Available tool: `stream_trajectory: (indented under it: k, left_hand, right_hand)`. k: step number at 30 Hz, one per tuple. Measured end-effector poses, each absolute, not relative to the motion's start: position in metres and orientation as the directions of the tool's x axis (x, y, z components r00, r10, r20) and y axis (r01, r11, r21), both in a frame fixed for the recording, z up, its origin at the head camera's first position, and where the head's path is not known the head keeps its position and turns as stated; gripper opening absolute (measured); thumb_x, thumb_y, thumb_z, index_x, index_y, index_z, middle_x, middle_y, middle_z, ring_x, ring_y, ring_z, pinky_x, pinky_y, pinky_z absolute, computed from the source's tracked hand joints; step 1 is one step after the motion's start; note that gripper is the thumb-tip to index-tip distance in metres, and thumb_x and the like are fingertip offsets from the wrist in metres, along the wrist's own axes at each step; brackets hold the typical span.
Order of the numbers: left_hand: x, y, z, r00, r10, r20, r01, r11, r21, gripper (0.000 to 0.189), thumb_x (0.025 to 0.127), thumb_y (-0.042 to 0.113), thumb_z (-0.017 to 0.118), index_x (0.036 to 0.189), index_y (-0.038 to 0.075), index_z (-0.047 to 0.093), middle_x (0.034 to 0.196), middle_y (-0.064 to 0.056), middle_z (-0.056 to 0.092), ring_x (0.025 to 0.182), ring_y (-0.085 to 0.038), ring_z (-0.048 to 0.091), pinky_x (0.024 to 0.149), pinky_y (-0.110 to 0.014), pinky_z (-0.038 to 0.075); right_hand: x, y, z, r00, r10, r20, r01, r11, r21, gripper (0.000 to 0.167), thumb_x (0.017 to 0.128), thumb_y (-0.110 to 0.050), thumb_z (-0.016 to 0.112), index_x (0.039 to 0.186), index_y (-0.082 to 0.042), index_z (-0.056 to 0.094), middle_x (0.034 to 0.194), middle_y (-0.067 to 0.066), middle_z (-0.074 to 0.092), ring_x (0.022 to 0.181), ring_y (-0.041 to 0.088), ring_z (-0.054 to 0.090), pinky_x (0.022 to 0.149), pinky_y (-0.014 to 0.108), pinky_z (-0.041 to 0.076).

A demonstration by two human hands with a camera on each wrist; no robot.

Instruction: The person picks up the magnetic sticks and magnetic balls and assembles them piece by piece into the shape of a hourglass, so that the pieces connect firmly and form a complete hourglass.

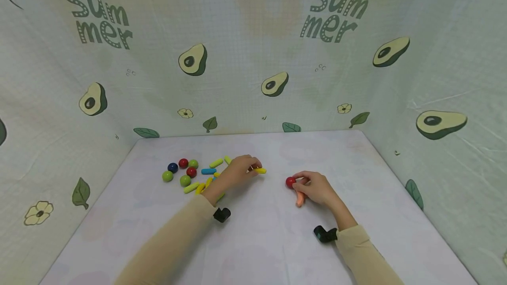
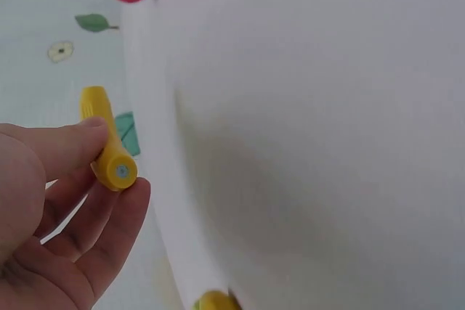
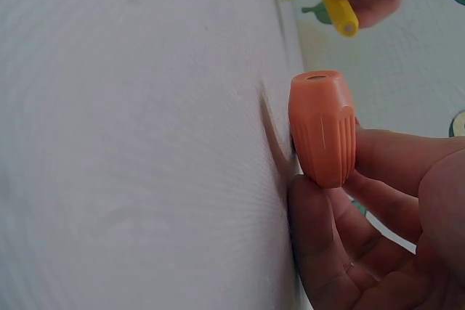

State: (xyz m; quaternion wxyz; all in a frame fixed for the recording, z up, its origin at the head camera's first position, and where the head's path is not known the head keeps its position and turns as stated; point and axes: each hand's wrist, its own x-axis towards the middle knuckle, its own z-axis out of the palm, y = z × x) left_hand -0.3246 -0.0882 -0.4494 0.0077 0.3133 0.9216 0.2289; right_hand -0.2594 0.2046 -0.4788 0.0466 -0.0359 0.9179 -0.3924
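Observation:
My left hand pinches a yellow stick between thumb and fingers, above the table. The stick has a small grey disc set in its end. Over to the right, my right hand holds a curved orange stick with ridged sides, its free end pointing toward me. A glossy red ball sits at the right hand's fingertips, by the far end of the orange stick. In the right wrist view the hand and orange stick hide the ball. A gap separates the yellow stick from the red ball.
Left of my left hand lie several balls, including a dark blue ball and a green ball. Beside them are a blue stick, a light green stick and several more sticks. A patterned cloth hangs behind the table.

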Motion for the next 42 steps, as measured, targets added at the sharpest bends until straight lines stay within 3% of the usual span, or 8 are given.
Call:
stream_trajectory:
  k: [16,33,42]
  left_hand:
    - [-0.308,-0.047,-0.459,-0.811,0.581,0.072,0.534,0.683,0.498,0.018,0.102,0.012,0.074,0.119,0.015,0.075,0.107,0.001,0.070,0.100,-0.015,0.064,0.092,-0.031,0.056]
    - [-0.311,-0.027,-0.465,-0.800,0.597,0.065,0.547,0.680,0.487,0.019,0.102,0.013,0.073,0.120,0.015,0.075,0.106,0.002,0.070,0.098,-0.012,0.063,0.091,-0.027,0.055]
    - [-0.310,-0.028,-0.466,-0.811,0.582,0.055,0.533,0.697,0.479,0.028,0.098,0.014,0.078,0.126,0.016,0.074,0.110,0.001,0.070,0.101,-0.012,0.063,0.094,-0.027,0.055]
  right_hand:
    - [-0.260,0.206,-0.478,-0.993,-0.110,-0.050,-0.041,0.698,-0.715,0.033,0.098,-0.026,0.077,0.129,-0.013,0.074,0.101,0.002,0.074,0.091,0.019,0.064,0.076,0.033,0.051]
    - [-0.260,0.205,-0.478,-0.992,-0.115,-0.053,-0.038,0.672,-0.740,0.033,0.098,-0.024,0.077,0.128,-0.010,0.074,0.100,0.004,0.074,0.084,0.018,0.064,0.069,0.031,0.052]
    - [-0.260,0.205,-0.479,-0.992,-0.095,-0.077,-0.006,0.666,-0.746,0.034,0.098,-0.024,0.077,0.129,-0.010,0.073,0.099,0.005,0.073,0.082,0.019,0.064,0.069,0.031,0.053]
